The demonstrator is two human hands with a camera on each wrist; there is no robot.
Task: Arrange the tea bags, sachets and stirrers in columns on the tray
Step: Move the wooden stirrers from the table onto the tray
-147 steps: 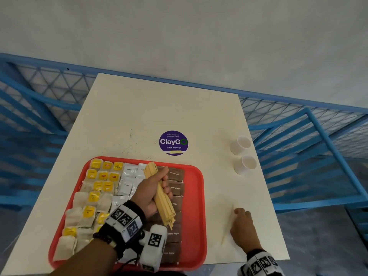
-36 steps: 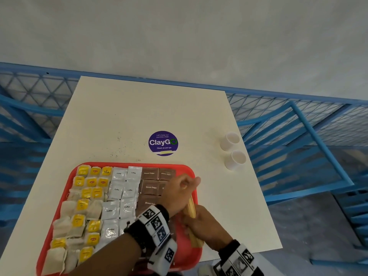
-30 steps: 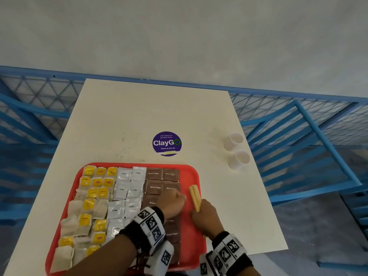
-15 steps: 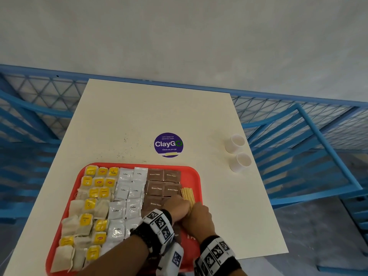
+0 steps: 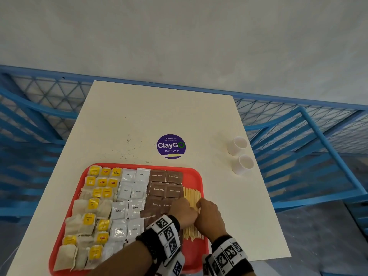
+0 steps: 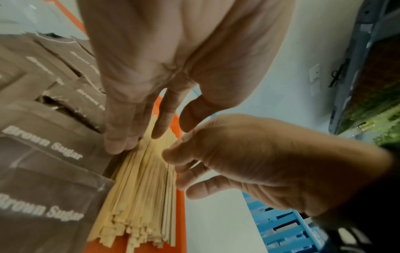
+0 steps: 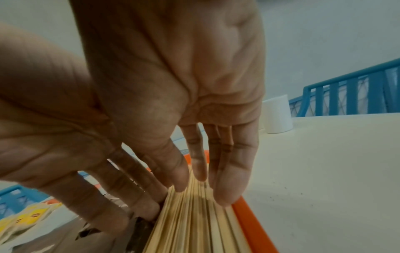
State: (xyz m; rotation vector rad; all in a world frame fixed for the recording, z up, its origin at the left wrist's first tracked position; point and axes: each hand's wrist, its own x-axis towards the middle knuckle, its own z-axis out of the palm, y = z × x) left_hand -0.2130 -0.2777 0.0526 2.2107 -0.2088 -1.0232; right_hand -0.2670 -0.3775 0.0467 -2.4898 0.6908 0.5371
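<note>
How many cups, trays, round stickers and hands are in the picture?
cups: 2
tray: 1
sticker: 1
left hand and right hand: 2
Total: 6

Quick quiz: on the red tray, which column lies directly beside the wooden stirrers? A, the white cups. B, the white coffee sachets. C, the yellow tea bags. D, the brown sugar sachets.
D: the brown sugar sachets lie right against the left side of the wooden stirrers at the right edge of the red tray.
</note>
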